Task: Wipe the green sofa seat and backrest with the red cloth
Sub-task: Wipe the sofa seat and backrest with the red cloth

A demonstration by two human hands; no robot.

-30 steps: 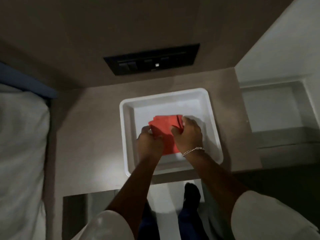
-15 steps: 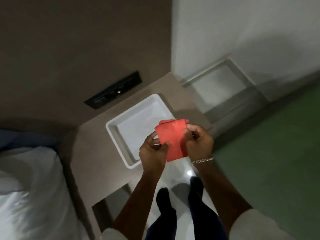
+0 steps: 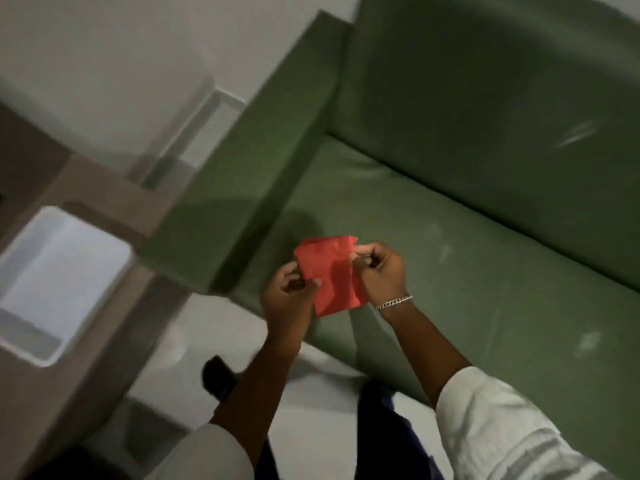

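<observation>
A folded red cloth (image 3: 330,273) hangs between both hands in the air above the front left part of the green sofa seat (image 3: 450,258). My left hand (image 3: 287,299) pinches its lower left edge. My right hand (image 3: 379,268), with a silver bracelet at the wrist, grips its upper right corner. The green backrest (image 3: 485,98) rises behind the seat. Pale smudges mark the seat on the right.
The sofa's green armrest (image 3: 249,174) stands left of the cloth. A white tray (image 3: 52,282) sits on a brown side table (image 3: 86,188) at the far left. White floor and my dark shoe (image 3: 218,377) show below. A white wall with a recess lies behind.
The cloth left the white tray and both hands carried it to the right. The view swung from the side table to the green sofa.
</observation>
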